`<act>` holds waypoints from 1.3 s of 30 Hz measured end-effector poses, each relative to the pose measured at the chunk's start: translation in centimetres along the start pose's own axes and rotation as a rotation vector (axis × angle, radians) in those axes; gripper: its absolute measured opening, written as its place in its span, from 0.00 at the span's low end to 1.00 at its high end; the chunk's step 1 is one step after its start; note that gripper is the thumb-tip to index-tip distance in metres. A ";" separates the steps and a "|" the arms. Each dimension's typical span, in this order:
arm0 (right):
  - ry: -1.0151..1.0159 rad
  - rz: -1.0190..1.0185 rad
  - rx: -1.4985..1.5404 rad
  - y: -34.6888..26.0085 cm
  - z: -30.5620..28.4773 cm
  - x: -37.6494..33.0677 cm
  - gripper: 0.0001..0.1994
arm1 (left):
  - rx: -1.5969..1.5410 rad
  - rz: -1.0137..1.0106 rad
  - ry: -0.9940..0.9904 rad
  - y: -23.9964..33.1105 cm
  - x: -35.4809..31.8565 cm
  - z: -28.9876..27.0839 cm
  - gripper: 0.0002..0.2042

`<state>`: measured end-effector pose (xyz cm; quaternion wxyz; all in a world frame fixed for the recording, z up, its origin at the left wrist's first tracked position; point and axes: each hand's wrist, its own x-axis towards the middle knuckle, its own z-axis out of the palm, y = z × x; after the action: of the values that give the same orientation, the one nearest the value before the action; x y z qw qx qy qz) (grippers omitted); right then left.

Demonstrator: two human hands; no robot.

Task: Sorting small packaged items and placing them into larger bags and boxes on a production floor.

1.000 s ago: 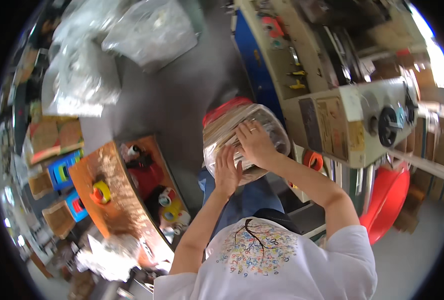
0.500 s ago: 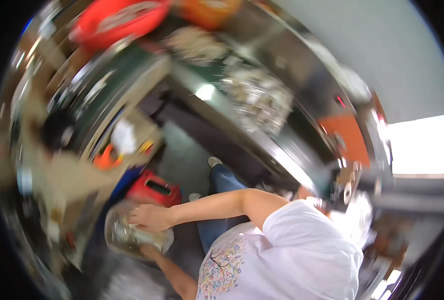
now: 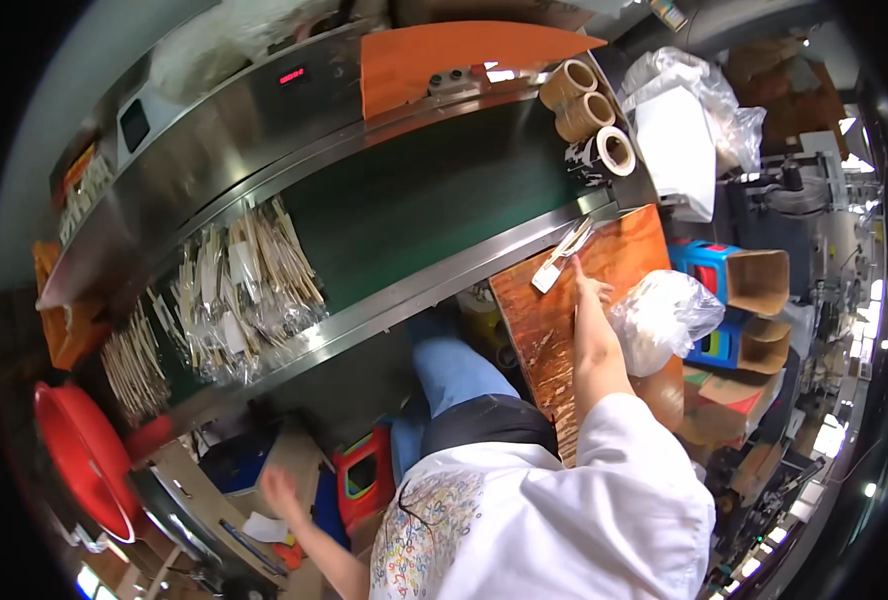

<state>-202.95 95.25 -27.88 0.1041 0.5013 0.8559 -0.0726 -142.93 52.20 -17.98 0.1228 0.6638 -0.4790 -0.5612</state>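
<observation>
Single head view, looking steeply down over own torso, conveyor (image 3: 414, 190) near

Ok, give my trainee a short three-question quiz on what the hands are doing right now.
1. True or false: the right hand reaches to a small packet on the wooden board.
2. What does the left hand hold? A) a red tub B) nothing visible C) a tape roll
3. Fill in: the heap of wrapped sticks lies on the green ____.

Key: 1 true; 2 B; 3 belt.
</observation>
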 end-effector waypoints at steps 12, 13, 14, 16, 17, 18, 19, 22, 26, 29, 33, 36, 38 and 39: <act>-0.649 -0.759 0.798 -6.1 -3.5 -24.9 0.08 | 0.455 0.465 -0.704 22.4 -2.0 25.4 0.29; -0.839 -0.931 0.653 -6.3 -4.8 -28.2 0.06 | 0.277 0.473 -0.743 24.2 -1.8 25.5 0.32; -1.009 -1.090 0.472 -7.1 -7.2 -35.0 0.06 | 0.060 0.508 -0.724 24.8 -0.7 25.1 0.32; -1.334 -1.300 0.231 -7.3 -10.5 -48.0 0.10 | -0.340 0.097 -0.872 27.1 2.0 21.7 0.30; -1.312 -1.685 0.244 -7.1 -10.6 -53.1 0.16 | -0.433 0.158 -0.821 27.5 3.8 19.5 0.28; -1.128 -2.096 -0.001 -7.9 -11.3 -58.2 0.22 | -0.580 0.052 -0.863 27.4 5.9 16.6 0.28; -1.313 -2.115 0.049 -8.5 -10.2 -62.6 0.30 | -0.679 -0.032 -0.792 28.7 7.1 12.6 0.27; -1.636 -2.260 -0.121 -14.4 -11.4 -76.4 0.32 | -0.774 -0.093 -0.473 28.2 14.3 -2.3 0.22; -1.322 -1.643 0.555 -29.2 -3.9 -90.3 0.09 | -0.140 0.413 0.346 37.1 17.7 -24.5 0.23; -0.914 -1.667 -0.080 -38.3 6.6 -94.9 0.12 | 0.310 0.304 0.686 38.0 26.0 -38.3 0.29; -0.501 -2.091 -0.461 -39.3 14.1 -98.1 0.14 | 0.742 -0.067 1.004 27.6 37.5 -53.3 0.43; -0.582 -2.037 -0.340 -39.3 15.3 -96.9 0.15 | 0.602 0.252 1.128 22.3 40.1 -53.3 0.39; -0.746 -2.070 -0.253 -39.2 14.1 -96.4 0.13 | 0.457 0.512 1.133 22.4 37.0 -47.8 0.30; -0.688 -1.959 -0.085 -39.4 13.4 -96.2 0.11 | 0.421 0.582 1.145 22.6 34.6 -44.5 0.26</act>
<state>-190.20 -8.10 -15.96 0.2557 -0.4655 0.8143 -0.2343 -118.81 -2.78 -8.72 0.3714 0.7101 -0.5968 0.0402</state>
